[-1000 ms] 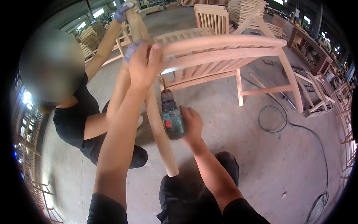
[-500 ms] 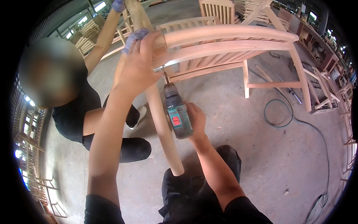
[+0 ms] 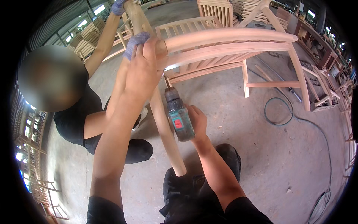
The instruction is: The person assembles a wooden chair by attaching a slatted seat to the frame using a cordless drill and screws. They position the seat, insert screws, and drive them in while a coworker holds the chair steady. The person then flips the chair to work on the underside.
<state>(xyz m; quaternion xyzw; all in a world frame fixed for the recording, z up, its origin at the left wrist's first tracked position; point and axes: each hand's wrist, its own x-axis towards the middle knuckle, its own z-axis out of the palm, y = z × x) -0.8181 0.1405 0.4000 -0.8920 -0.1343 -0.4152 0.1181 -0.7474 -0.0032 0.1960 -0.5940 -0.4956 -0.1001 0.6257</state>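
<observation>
The drill [image 3: 181, 114] is teal and black (with a red patch [image 3: 178, 123]), the wooden frame [image 3: 231, 36] pinkish tan.

Two bare hands [image 3: 143, 72] [image 3: 197, 121], one power drill [image 3: 180, 120], one drill bit [image 3: 166, 79], one co-worker [image 3: 72, 121], two gloves [image 3: 137, 43] [image 3: 118, 6], one green loop [image 3: 264, 111] on the floor [image 3: 246, 168].

Glare at far left, floor [image 3: 253, 160] softly lit, edges bending into black.
</observation>
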